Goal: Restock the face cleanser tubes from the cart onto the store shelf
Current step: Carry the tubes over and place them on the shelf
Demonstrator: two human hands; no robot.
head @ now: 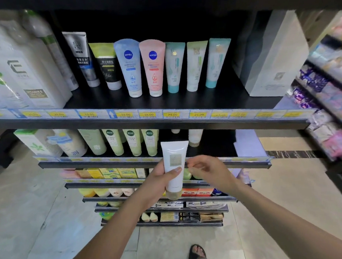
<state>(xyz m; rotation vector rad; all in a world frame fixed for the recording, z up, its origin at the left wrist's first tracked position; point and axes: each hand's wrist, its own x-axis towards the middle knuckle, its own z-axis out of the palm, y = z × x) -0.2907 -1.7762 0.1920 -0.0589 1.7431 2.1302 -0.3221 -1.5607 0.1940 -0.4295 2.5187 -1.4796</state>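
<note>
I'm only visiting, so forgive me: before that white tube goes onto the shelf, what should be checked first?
1. Grip: the left hand holds the white plastic tube with the beige cap round its middle. Ok.
2. Pose: the tube is upright, cap down, like the pale green tubes on the second shelf. Ok.
3. Free spot: there is a dark gap on that shelf, right of the green tubes. Ok.
4. Spare hand: the right hand is beside the tube, fingers loosely curled, holding nothing. Ok.
5. Same product as the small white tubes at the back of the gap: cannot tell.
</note>
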